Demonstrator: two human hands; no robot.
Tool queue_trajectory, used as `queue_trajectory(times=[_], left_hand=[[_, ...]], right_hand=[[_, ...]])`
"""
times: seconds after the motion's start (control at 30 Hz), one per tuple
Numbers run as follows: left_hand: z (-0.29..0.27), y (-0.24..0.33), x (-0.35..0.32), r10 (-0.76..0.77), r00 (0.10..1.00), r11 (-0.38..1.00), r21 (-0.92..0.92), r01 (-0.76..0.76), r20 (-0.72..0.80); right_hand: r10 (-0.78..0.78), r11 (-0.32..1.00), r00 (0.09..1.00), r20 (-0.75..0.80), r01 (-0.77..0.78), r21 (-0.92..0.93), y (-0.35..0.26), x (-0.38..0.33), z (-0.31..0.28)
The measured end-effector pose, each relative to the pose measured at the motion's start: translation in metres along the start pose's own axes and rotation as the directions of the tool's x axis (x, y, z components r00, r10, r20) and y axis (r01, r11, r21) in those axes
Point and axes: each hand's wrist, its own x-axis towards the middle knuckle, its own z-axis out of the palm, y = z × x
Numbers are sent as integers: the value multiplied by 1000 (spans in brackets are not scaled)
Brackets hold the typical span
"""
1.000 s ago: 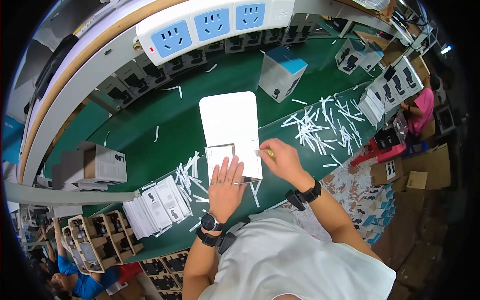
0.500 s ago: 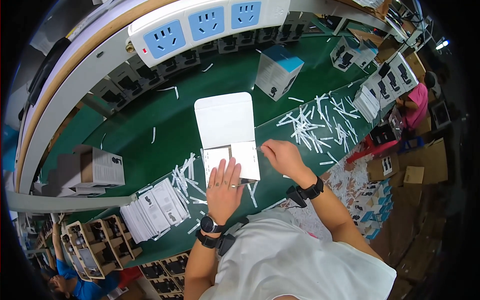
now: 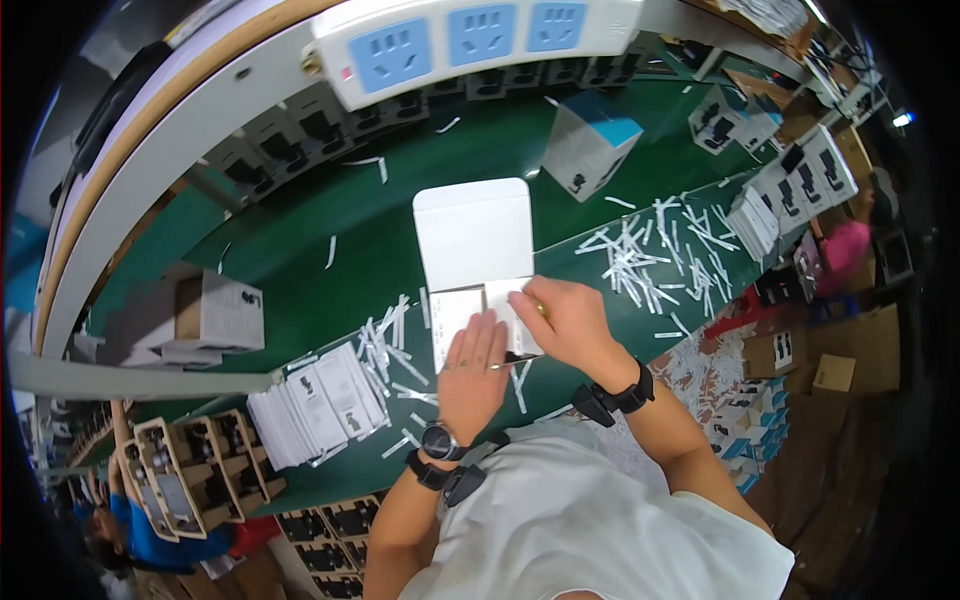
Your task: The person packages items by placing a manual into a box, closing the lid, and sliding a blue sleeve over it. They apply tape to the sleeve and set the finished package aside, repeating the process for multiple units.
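We note the white flat box (image 3: 474,243) lying on the green table (image 3: 300,240), its open flap at twelve o'clock and its near edge under our hands. Open green surface lies at nine to eleven o'clock of the box; at three o'clock a scatter of white paper strips (image 3: 655,255) crowds the table, and more strips (image 3: 385,345) lie at eight o'clock beside a stack of leaflets (image 3: 318,402). A small white and blue carton (image 3: 590,145) stands at one o'clock, well apart.

Against the earlier frames, the left hand has slid a little toward three o'clock over the box's near panel, and the right hand has closed in on it; the box has not shifted.

The left hand (image 3: 472,372) lies flat, fingers extended and together, pressing the near panel. The right hand (image 3: 567,322) is curled, fingertips on the panel's three o'clock edge; whether it pinches anything we cannot tell.
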Motion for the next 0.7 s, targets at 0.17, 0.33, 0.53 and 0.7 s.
queue_trajectory(times=[0.17, 0.33, 0.53, 0.7], left_hand=[[12, 0, -13, -11, 1000, 999, -52, 11, -1], [11, -1, -13, 32, 994, 999, -24, -35, -102], [15, -1, -14, 38, 992, 999, -27, -41, -123], [20, -5, -20, 19, 1000, 999, -28, -19, 2]], right_hand=[[-57, 982, 978, 199, 92, -167, -17, 36, 60], [-137, 956, 954, 268, 198, -216, -20, 43, 77], [-73, 989, 959, 272, 105, -106, -14, 43, 85], [-83, 991, 946, 313, 47, 122, -27, 33, 80]])
